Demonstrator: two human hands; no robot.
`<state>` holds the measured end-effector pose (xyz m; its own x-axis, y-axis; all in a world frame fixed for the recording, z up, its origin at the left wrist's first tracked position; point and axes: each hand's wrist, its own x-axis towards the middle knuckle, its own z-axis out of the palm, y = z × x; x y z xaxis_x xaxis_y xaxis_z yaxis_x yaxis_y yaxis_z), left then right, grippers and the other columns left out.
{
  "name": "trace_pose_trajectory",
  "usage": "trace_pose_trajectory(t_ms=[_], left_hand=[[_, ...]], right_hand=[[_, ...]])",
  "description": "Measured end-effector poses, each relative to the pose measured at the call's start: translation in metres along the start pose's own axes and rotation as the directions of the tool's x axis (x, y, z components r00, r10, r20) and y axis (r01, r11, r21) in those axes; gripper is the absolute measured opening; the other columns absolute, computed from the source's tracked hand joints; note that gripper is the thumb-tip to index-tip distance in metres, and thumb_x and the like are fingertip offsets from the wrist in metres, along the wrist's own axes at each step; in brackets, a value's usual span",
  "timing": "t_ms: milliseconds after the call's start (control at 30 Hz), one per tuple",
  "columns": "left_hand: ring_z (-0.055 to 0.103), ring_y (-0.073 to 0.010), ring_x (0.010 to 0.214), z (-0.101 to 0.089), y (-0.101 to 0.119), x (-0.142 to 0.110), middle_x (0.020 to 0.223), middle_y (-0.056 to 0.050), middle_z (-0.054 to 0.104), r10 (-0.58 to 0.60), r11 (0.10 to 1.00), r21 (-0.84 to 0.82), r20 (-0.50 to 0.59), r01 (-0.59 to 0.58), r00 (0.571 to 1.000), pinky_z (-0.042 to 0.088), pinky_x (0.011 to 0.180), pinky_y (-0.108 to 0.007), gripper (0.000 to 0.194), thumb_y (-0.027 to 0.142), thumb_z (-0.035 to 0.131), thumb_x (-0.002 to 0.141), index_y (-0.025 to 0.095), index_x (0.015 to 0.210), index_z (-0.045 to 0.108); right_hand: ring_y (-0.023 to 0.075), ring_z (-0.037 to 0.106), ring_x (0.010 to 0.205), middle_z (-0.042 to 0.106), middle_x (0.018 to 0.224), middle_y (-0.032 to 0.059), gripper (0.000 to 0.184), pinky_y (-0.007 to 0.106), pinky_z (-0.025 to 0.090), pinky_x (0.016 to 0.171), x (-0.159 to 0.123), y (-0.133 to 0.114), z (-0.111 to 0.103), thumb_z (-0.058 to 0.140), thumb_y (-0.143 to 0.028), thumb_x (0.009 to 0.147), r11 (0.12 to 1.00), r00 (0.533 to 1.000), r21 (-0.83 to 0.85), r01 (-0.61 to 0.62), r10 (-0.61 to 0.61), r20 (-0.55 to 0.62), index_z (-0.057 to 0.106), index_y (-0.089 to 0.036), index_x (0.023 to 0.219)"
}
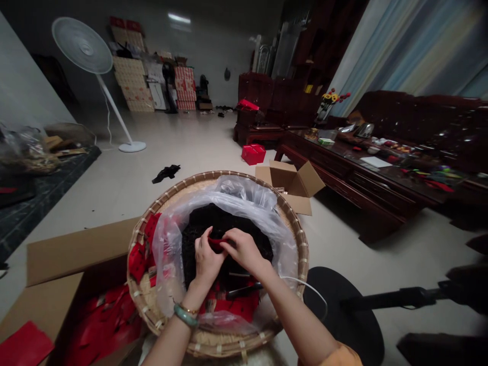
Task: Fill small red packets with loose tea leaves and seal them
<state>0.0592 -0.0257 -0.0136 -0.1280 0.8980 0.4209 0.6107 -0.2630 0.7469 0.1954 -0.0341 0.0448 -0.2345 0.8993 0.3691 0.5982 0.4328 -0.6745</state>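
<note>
A round woven bamboo tray (293, 223) lies in front of me. In it sits an open clear plastic bag (168, 239) filled with dark, loose material (213, 223). My left hand (206, 259) and my right hand (242, 249) meet over the bag, fingers pinched together on a small red packet (216, 245). Several more red packets (139, 254) lie on the tray's left side and near my wrists (232, 305). A green bangle circles my left wrist.
An open cardboard box (57, 295) with red packets stands at the lower left. Another open box (293, 183) sits beyond the tray. A dark wooden table (366, 178) runs along the right. A black round base with a pole (343, 310) lies at lower right. A standing fan (87, 51) stands far left.
</note>
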Motion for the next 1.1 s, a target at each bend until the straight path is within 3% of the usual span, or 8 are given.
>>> trace_pose_trajectory(t_ms=[133, 200, 267, 467, 633, 767, 900, 1100], left_hand=[[0.059, -0.0232, 0.087, -0.014, -0.003, 0.013, 0.093, -0.008, 0.060, -0.036, 0.985, -0.154, 0.263, 0.078, 0.964, 0.048, 0.081, -0.040, 0.059, 0.037, 0.071, 0.060, 0.017, 0.114, 0.056], [0.061, -0.0197, 0.076, -0.021, -0.006, 0.019, 0.082, -0.005, 0.064, -0.055, 0.944, -0.259, 0.490, 0.206, 0.870, 0.049, 0.075, -0.036, 0.040, 0.036, 0.068, 0.064, 0.016, 0.099, 0.063], [0.060, -0.0171, 0.066, -0.026, -0.007, 0.022, 0.071, -0.002, 0.065, -0.082, 0.893, -0.305, 0.612, 0.330, 0.787, 0.048, 0.067, -0.031, 0.029, 0.034, 0.068, 0.065, 0.014, 0.086, 0.065], [0.060, -0.0151, 0.059, -0.026, 0.000, 0.018, 0.062, 0.001, 0.064, -0.121, 0.838, -0.347, 0.636, 0.422, 0.762, 0.046, 0.059, -0.026, 0.027, 0.032, 0.073, 0.060, 0.013, 0.079, 0.066], [0.065, -0.0186, 0.064, -0.026, 0.005, 0.022, 0.076, -0.002, 0.070, -0.145, 0.754, -0.367, 0.716, 0.545, 0.683, 0.051, 0.061, -0.031, 0.044, 0.030, 0.074, 0.058, 0.014, 0.097, 0.062], [0.066, -0.0201, 0.070, -0.026, -0.004, 0.027, 0.084, -0.004, 0.071, -0.196, 0.744, -0.414, 0.616, 0.525, 0.763, 0.054, 0.067, -0.034, 0.049, 0.034, 0.076, 0.057, 0.013, 0.099, 0.061], [0.066, -0.0213, 0.074, -0.028, -0.023, 0.030, 0.088, -0.008, 0.071, -0.309, 0.735, -0.448, 0.447, 0.509, 0.839, 0.054, 0.070, -0.037, 0.055, 0.042, 0.076, 0.054, 0.010, 0.097, 0.061], [0.066, -0.0208, 0.075, -0.027, -0.028, 0.027, 0.085, -0.007, 0.071, -0.264, 0.801, -0.409, 0.414, 0.437, 0.871, 0.053, 0.075, -0.038, 0.048, 0.041, 0.075, 0.054, 0.012, 0.090, 0.063]], right_hand=[[0.0136, 0.055, 0.066, 0.062, 0.074, 0.0018, 0.014, 0.024, 0.043, 0.062, 0.008, 0.014, -0.004, 0.052, -0.025, 0.082, 0.979, 0.984, 0.128, -0.156, 0.166, -0.064, 0.063, -0.017, 0.079], [0.0123, 0.054, 0.063, 0.062, 0.072, 0.0005, 0.017, 0.022, 0.041, 0.058, 0.011, 0.019, -0.010, 0.049, -0.028, 0.083, 0.962, 0.979, 0.192, -0.194, 0.201, -0.017, 0.062, -0.016, 0.080], [0.0108, 0.051, 0.060, 0.061, 0.071, -0.0009, 0.018, 0.021, 0.038, 0.055, 0.013, 0.020, -0.018, 0.050, -0.030, 0.082, 0.965, 0.980, 0.175, -0.197, 0.188, 0.063, 0.061, -0.016, 0.080], [0.0074, 0.036, 0.051, 0.047, 0.053, -0.0056, 0.027, 0.020, 0.025, 0.048, 0.020, 0.018, -0.040, 0.057, -0.036, 0.079, 0.986, 0.929, -0.060, -0.157, 0.168, 0.329, 0.061, -0.014, 0.065], [0.0083, 0.043, 0.055, 0.052, 0.060, -0.0031, 0.023, 0.021, 0.030, 0.054, 0.029, 0.013, -0.035, 0.055, -0.027, 0.083, 0.997, 0.895, -0.073, -0.008, 0.039, 0.445, 0.066, -0.015, 0.068], [0.0110, 0.054, 0.069, 0.060, 0.081, 0.0017, 0.021, 0.022, 0.041, 0.065, 0.029, 0.014, -0.028, 0.050, -0.026, 0.086, 0.999, 0.958, 0.024, 0.026, -0.032, 0.286, 0.069, -0.019, 0.094], [0.0138, 0.060, 0.076, 0.065, 0.092, 0.0046, 0.030, 0.027, 0.046, 0.073, 0.022, 0.039, -0.022, 0.046, -0.020, 0.087, 0.988, 0.982, 0.007, -0.157, 0.155, 0.107, 0.062, -0.020, 0.112], [0.0206, 0.056, 0.108, 0.063, 0.116, 0.0091, 0.043, 0.031, 0.040, 0.094, 0.021, 0.078, 0.004, 0.049, -0.002, 0.075, 0.936, 0.896, -0.327, -0.127, 0.250, 0.366, 0.063, -0.018, 0.113]])
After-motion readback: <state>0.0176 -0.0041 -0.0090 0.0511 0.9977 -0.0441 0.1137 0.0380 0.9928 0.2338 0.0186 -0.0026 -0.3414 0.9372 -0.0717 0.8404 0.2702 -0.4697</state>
